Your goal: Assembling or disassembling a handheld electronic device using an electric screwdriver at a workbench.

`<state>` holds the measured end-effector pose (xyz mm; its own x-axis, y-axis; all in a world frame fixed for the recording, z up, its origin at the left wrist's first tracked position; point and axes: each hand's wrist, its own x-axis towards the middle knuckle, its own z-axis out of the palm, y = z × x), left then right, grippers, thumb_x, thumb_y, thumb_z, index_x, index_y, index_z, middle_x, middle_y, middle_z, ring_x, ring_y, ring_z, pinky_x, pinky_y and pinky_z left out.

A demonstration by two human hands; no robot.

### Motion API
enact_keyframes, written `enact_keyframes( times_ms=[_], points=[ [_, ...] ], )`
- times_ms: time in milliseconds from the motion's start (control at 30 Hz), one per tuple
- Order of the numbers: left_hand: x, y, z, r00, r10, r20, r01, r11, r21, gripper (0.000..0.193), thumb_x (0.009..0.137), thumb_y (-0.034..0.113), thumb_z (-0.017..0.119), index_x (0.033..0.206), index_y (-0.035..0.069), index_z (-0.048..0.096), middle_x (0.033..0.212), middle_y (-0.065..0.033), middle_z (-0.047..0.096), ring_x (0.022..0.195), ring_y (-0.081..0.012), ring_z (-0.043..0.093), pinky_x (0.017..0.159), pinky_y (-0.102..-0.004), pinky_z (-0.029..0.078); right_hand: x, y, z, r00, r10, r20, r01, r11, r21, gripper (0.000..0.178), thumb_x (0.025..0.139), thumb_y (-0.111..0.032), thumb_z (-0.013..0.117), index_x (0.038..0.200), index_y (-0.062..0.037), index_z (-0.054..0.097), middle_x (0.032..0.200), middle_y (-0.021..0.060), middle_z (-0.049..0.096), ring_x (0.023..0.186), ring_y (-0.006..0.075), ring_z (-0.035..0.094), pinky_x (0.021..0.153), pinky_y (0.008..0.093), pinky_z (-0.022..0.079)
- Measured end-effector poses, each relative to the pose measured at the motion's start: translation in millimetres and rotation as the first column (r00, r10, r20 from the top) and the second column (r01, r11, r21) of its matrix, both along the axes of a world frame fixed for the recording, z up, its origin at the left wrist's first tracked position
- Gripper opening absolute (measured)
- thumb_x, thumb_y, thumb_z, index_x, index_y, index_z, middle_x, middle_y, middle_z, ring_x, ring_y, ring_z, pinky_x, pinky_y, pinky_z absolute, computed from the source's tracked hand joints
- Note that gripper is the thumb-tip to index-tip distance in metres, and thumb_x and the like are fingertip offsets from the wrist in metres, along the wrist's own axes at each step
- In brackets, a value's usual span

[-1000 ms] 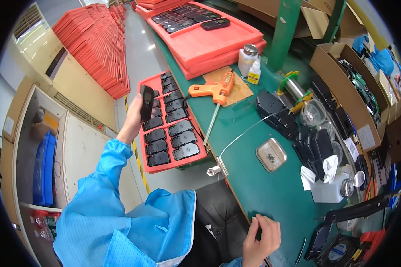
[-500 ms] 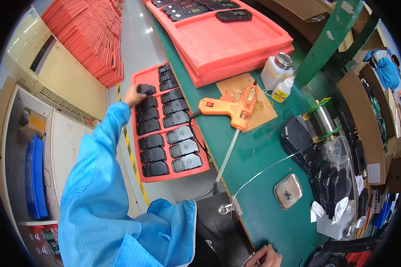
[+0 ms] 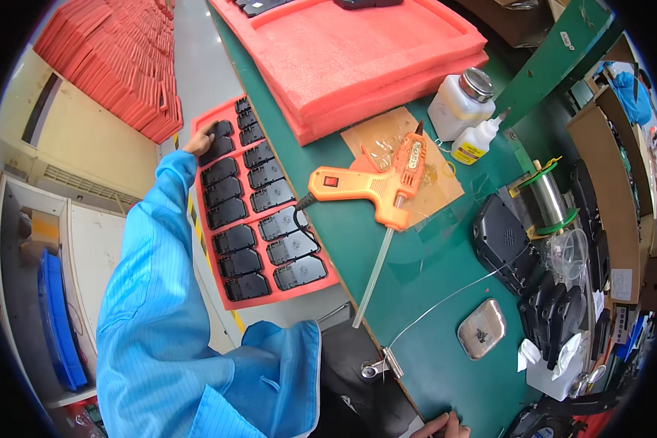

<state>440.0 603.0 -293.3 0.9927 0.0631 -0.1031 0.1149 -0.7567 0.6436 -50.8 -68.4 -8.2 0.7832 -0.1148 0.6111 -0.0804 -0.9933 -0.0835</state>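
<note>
At the far left corner of a pink foam tray (image 3: 263,298), my left hand (image 3: 199,141) has its fingers closed on the edge of a black plastic housing (image 3: 221,130). Two columns of similar black housings (image 3: 226,212) lie in the tray's recesses, beside the green bench. My right hand (image 3: 445,426) shows only in part at the lower edge, by the bench's near edge. Its fingers are bent together, and whatever they may hold is hidden. An orange glue gun (image 3: 358,185) lies on the bench between the hands, a glue stick (image 3: 374,281) jutting from its back.
Pink foam trays (image 3: 372,66) are stacked at the far end of the green bench (image 3: 431,292). A white pump bottle (image 3: 461,102), a small dropper bottle (image 3: 478,140), a solder reel (image 3: 549,197) and a metal tin (image 3: 482,328) stand rightward. Black housings (image 3: 504,241) crowd the right side.
My left hand has moved farther along the tray to its far left corner, with a black housing at its fingers. The view has shifted; my right hand stays low at the bench edge.
</note>
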Motion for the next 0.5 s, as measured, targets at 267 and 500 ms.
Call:
enact_keyframes(
  times_ms=[267, 500],
  points=[
    [46, -60, 143, 0.580, 0.445, 0.683, -0.574, 0.818, -0.046, 0.053, 0.103, 0.026, 0.057, 0.146, -0.004, 0.050, 0.143, -0.0303, 0.057, 0.134, -0.0431, 0.054, 0.111, -0.0480, 0.042, -54, -1, -16, 0.998, 0.066, -0.008, -0.062, 0.965, 0.253, 0.008, 0.086, -0.004, 0.075, 0.093, 0.0000, 0.075, 0.068, 0.0133, 0.061, 0.052, 0.0283, 0.055, 0.048, 0.0414, 0.044],
    [23, -268, 358, 0.698, -0.026, 0.716, 0.116, 0.990, -0.077, 0.055, 0.099, 0.035, 0.067, 0.138, -0.002, 0.056, 0.131, -0.0249, 0.064, 0.125, -0.0339, 0.061, 0.105, -0.0416, 0.047, -64, 15, -81, 0.791, 0.314, -0.525, -0.104, 0.914, 0.391, 0.014, 0.094, -0.017, 0.071, 0.097, -0.0026, 0.072, 0.082, 0.0183, 0.069, 0.065, 0.0331, 0.065, 0.063, 0.0417, 0.056]
  ],
)
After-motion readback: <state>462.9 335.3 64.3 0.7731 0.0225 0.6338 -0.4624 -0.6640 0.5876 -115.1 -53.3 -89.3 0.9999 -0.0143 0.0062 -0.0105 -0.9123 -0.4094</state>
